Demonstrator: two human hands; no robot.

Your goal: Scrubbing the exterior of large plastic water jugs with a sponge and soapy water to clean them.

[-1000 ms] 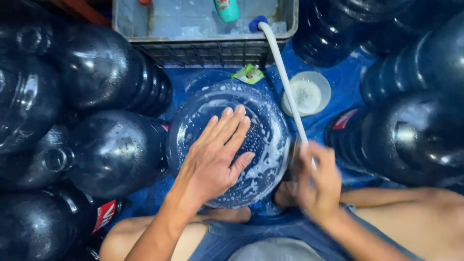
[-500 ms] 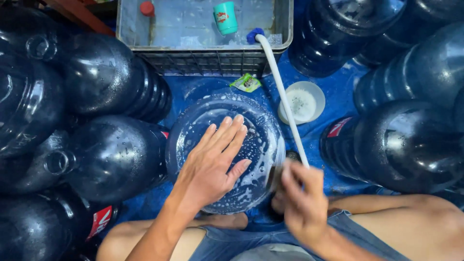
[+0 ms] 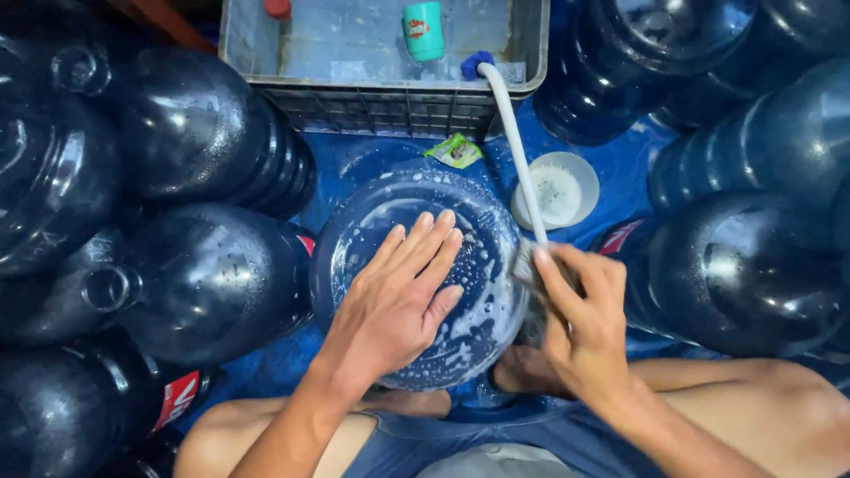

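The big blue water jug stands between my knees, base up, right under my left hand. Suds cover most of the base, thickest toward my body; the side under my right hand looks like the part left to scrub, and nothing looks rinsed yet. My left hand lies flat on the base, fingers spread, gripping nothing, just steadying. My right hand is closed around a brush at the jug's right edge (bristles mostly hidden). A white hose runs up from that hand to the grey crate; a white bowl sits just beyond my knuckles; more dark jugs crowd both sides.
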